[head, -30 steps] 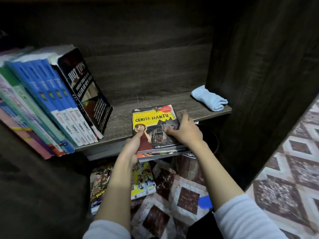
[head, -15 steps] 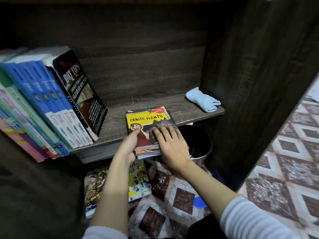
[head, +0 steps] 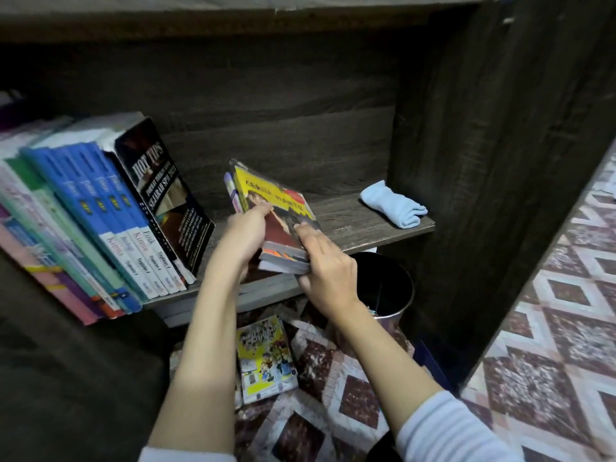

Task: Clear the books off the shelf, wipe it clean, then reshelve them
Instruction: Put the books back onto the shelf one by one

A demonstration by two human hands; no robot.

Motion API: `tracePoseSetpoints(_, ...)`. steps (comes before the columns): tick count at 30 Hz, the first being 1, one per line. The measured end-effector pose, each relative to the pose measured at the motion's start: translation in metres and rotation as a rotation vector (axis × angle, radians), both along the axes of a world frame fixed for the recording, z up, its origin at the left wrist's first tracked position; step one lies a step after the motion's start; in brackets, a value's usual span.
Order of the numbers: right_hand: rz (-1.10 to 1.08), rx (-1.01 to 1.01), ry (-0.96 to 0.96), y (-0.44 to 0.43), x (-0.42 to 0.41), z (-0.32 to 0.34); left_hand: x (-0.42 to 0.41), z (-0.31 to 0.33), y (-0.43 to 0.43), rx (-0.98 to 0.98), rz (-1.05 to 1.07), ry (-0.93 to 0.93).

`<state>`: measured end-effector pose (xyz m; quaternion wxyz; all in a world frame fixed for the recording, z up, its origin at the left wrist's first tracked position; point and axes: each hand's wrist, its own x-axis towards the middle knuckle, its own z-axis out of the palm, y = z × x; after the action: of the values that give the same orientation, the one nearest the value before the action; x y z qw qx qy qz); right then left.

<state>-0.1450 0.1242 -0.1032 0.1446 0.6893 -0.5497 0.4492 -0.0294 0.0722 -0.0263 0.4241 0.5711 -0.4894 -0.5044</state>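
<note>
We look at a dark wooden shelf board (head: 363, 225) set in a dark wooden unit. Its left part holds a leaning row of books (head: 100, 211), blue spines among them and a black-covered one at the right end, all tilted to the left. Below lies a patterned floor (head: 550, 345), with a dark bin (head: 386, 288) standing under the shelf's right part.

Both forearms reach up from the bottom edge, bare to the pushed-up pale sleeves, and meet at a small stack of books (head: 280, 208) with a yellow cover on top. The stack is tilted, its far edge raised, its near edge low over the shelf's front. We cannot tell whether it touches the board.

The left hand (head: 245, 233) grips the stack's left side, thumb pressed on the cover, fingers curled behind. The right hand (head: 328, 271) clasps the near right corner, fingers laid over the cover and thumb beneath.

A comic book (head: 266, 358) lies flat on the floor between the arms. A folded blue cloth (head: 393, 205) rests at the shelf's right end, well apart from the hands.
</note>
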Motion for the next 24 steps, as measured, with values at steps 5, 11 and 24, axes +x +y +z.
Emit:
tracePoseSetpoints(5, -0.07, -0.075, -0.378, -0.007, 0.016, 0.01, 0.001, 0.035, 0.005, -0.106, -0.081, -0.182)
tracePoseSetpoints(11, -0.114, 0.114, -0.997, -0.01, 0.031, 0.02, 0.008, -0.018, -0.002, -0.049, 0.04, -0.233)
tracePoseSetpoints(24, -0.122, 0.253, -2.044, -0.051, 0.026, -0.026, -0.012, -0.078, 0.005, 0.357, -0.086, 0.183)
